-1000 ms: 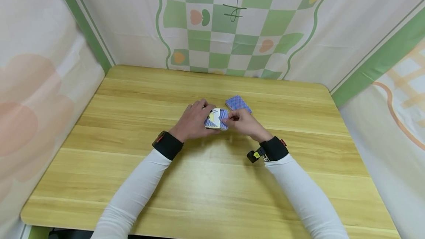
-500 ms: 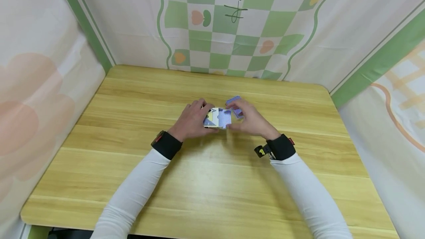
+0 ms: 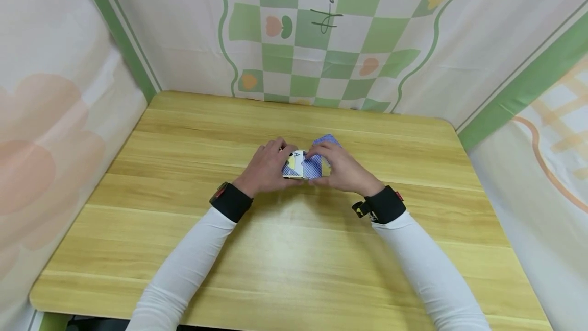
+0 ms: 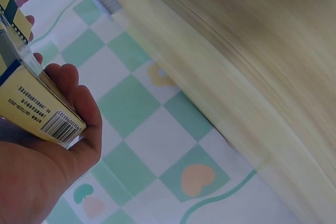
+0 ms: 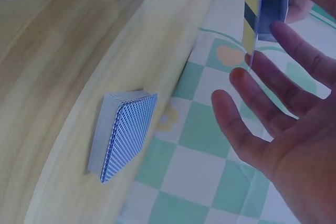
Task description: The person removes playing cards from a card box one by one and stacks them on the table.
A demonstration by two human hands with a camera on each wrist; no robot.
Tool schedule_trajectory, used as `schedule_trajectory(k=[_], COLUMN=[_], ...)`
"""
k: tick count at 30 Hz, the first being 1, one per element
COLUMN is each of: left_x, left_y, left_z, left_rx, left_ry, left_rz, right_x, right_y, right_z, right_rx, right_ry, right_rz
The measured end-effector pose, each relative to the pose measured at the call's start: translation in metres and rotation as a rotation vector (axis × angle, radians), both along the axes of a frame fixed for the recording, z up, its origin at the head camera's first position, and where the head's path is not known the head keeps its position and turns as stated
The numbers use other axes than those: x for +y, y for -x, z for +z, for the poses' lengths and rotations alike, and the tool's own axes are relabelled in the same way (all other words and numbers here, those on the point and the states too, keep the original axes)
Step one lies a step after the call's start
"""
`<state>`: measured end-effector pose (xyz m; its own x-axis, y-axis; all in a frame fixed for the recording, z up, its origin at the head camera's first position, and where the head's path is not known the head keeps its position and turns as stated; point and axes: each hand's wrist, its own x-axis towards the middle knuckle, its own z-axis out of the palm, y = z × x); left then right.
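Observation:
My left hand (image 3: 268,167) grips a playing-card box (image 3: 295,165) from its left side, above the table. In the left wrist view the box (image 4: 39,111) shows a yellow side with a barcode, with fingers and thumb curled round it. A blue-patterned part sticks out at the box's right end. My right hand (image 3: 344,170) holds this end, thumb at the near edge and fingertips at the far edge. From the right wrist the box (image 5: 251,22) looks yellow with dark stripes, with the other fingers spread below it. Behind my right hand lies a deck of blue-backed playing cards (image 3: 328,138).
In the right wrist view the deck (image 5: 128,135) stands by itself on the wooden table (image 3: 275,259). A patterned curtain (image 3: 308,60) hangs at the table's far edge, with more cloth at both sides. Each wrist wears a black band.
My right hand first pinched at the box's right end, then spread off it to the right, and now has come back round that end. The blue part reaches further right. My left hand stays put.

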<state>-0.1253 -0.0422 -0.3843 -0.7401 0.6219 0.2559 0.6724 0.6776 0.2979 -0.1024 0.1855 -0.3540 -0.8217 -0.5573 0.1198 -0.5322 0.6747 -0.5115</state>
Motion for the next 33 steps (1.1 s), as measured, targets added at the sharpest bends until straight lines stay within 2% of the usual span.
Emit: schedule_trajectory(k=[5, 12, 20, 29, 33], left_x=[0.0, -0.002, -0.004, -0.006, -0.006], left_y=[-0.001, 0.0, 0.0, 0.001, 0.0], left_z=[0.0, -0.002, -0.003, -0.006, -0.006], left_rx=[-0.006, -0.022, -0.044, -0.034, -0.04], left_ry=[-0.006, 0.011, -0.015, 0.0, 0.005], left_rz=[-0.005, 0.024, 0.06, 0.084, 0.08], right_x=[-0.001, 0.011, 0.032, 0.043, 0.041], right_y=[0.0, -0.001, 0.005, 0.021, 0.028], right_z=[0.001, 0.002, 0.0, -0.01, -0.015], right_rx=[0.015, 0.009, -0.058, -0.008, -0.02], right_ry=[-0.013, -0.074, -0.091, -0.125, -0.12], right_rz=[0.003, -0.03, -0.097, -0.362, -0.455])
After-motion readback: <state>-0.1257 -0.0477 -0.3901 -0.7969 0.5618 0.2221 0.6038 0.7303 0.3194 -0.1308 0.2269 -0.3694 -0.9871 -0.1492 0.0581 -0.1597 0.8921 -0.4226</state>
